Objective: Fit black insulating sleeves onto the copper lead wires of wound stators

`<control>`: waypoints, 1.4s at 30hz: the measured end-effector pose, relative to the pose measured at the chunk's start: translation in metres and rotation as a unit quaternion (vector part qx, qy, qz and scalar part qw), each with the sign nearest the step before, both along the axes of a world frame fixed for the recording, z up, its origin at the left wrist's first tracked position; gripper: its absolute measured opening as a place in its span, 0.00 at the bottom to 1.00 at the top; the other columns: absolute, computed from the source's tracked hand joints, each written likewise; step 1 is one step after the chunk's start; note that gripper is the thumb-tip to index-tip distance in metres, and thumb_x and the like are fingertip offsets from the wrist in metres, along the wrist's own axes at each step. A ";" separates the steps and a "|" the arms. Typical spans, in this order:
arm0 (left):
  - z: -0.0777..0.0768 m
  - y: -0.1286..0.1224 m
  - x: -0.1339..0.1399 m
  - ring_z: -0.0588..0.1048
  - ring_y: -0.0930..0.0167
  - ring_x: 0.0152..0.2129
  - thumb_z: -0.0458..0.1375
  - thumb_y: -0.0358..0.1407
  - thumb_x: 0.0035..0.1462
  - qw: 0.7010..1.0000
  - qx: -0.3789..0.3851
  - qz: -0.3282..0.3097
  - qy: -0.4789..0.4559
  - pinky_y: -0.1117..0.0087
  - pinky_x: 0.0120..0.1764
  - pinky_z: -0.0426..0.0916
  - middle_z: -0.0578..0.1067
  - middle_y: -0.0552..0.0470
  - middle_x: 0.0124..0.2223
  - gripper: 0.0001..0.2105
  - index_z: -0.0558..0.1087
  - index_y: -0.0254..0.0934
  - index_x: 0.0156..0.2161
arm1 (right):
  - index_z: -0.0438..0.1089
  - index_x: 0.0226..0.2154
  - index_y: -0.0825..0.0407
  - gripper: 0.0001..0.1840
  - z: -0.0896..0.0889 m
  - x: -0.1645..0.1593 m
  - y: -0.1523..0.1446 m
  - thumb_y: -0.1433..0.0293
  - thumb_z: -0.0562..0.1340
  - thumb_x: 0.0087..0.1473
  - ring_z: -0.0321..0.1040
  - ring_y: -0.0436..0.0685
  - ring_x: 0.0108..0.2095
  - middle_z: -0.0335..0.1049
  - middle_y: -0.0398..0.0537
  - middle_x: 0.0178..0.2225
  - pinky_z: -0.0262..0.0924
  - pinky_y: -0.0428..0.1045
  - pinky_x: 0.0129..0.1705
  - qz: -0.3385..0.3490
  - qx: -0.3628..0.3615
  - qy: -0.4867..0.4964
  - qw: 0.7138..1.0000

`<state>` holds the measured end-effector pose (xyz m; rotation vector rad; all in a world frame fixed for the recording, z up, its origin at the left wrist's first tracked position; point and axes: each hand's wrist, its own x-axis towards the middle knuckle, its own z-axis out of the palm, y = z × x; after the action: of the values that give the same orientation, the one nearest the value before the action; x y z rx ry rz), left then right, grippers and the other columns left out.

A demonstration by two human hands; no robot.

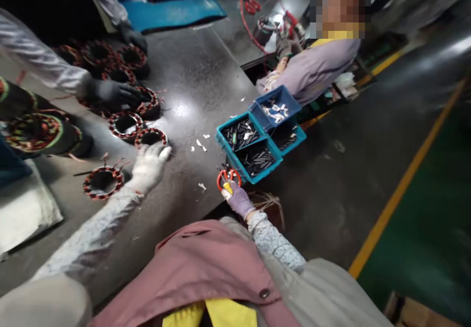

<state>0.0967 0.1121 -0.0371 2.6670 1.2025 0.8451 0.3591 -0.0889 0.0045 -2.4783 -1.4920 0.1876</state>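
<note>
Coil ring [151, 132] w/ L hand [147, 168] on rim.

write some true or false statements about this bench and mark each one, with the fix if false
1. The left hand wears a white glove and is at a wound ring. True.
2. The right hand is inside the bin of white pieces. False: it is by the orange-handled tool at the bench edge.
3. Black pieces lie in the front teal bin. True.
4. The right hand's glove is black. False: it is purple.
5. A co-worker's dark-gloved hand is over other wound rings. True.
</note>
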 end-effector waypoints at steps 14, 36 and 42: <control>-0.016 0.024 0.148 0.53 0.54 0.70 0.48 0.42 0.66 0.975 -0.098 -0.199 0.005 0.44 0.68 0.49 0.60 0.37 0.71 0.27 0.62 0.34 0.67 | 0.67 0.61 0.59 0.28 -0.012 0.033 0.001 0.62 0.61 0.63 0.73 0.67 0.48 0.70 0.69 0.56 0.67 0.55 0.46 0.068 -0.143 -0.147 0.976; -0.061 -0.070 0.191 0.56 0.49 0.68 0.55 0.48 0.63 0.961 0.024 -0.275 -0.033 0.43 0.67 0.49 0.62 0.38 0.69 0.28 0.68 0.38 0.64 | 0.71 0.47 0.55 0.20 -0.035 -0.008 -0.064 0.63 0.61 0.53 0.75 0.62 0.39 0.76 0.59 0.41 0.71 0.54 0.44 -0.011 0.212 -0.112 0.971; -0.084 -0.069 0.154 0.72 0.60 0.56 0.52 0.35 0.66 0.940 0.043 -0.337 -0.016 0.52 0.58 0.64 0.78 0.45 0.57 0.17 0.77 0.45 0.56 | 0.72 0.49 0.56 0.21 -0.032 0.009 -0.059 0.65 0.63 0.53 0.75 0.63 0.42 0.76 0.59 0.44 0.71 0.54 0.46 -0.056 0.089 -0.097 0.990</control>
<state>0.2508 0.0434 -0.1210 2.8056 0.1864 0.8125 0.3679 -0.1482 -0.0271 -2.4822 -1.3671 -0.2035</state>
